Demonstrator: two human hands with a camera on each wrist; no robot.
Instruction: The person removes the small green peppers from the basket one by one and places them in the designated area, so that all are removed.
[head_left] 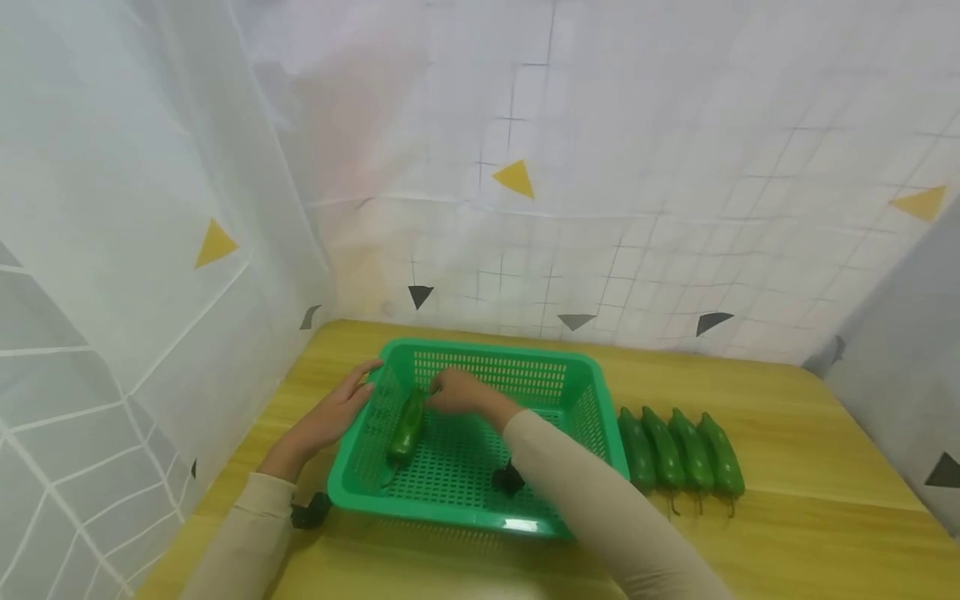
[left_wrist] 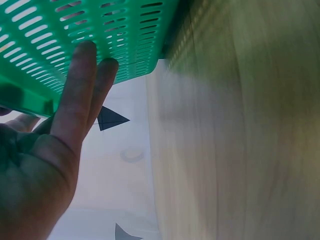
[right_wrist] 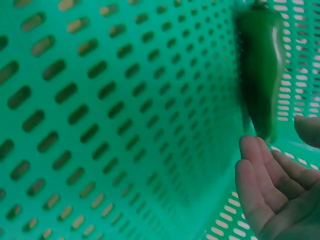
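A green plastic basket (head_left: pixel 480 518) with slotted walls stands on the wooden table. Inside it, along the left wall, lies one long green pepper (head_left: pixel 406 429), its stem pointing to the near side. My left hand (head_left: pixel 337 414) rests against the basket's left side; in the left wrist view two straight fingers (left_wrist: pixel 80 92) lie on the slotted outer wall. My right hand (head_left: pixel 459 392) reaches into the basket by the pepper's far tip. Its fingers (right_wrist: pixel 255 190) are loosely bent right below that tip in the right wrist view, with the thumb apart and nothing gripped.
Several more green peppers (head_left: pixel 695 454) lie side by side on the table (head_left: pixel 810 467), just right of the basket, stems toward the near side. A white patterned sheet (head_left: pixel 637 167) hangs behind the table and continues on both sides.
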